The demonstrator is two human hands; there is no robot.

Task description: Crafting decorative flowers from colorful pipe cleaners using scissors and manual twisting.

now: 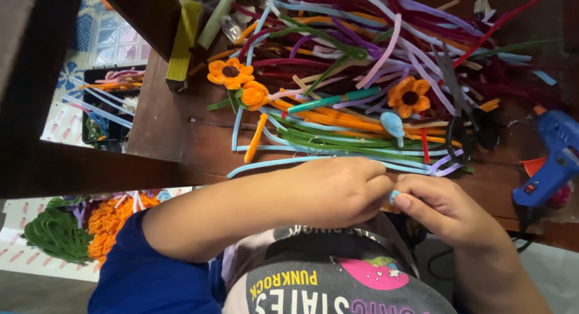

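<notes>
Head view: left hand (338, 190) and right hand (443, 206) pinch a fuzzy light-blue pipe cleaner (394, 197).

A dark brown wooden table (175, 133) carries a heap of coloured fuzzy pipe cleaners (362, 60). Orange pipe-cleaner flowers (230, 73), black-handled scissors (461, 109) and a blue plastic glue gun (552, 160) lie there too.

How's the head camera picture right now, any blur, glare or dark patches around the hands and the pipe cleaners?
Head view: left hand and right hand sharp and evenly lit, pinching a small light-blue fuzzy piece; the pile of coloured pipe cleaners reads clearly, no glare; the dark wooden table falls into shadow at top right; the blue glue gun is slightly soft at the frame edge.
</notes>
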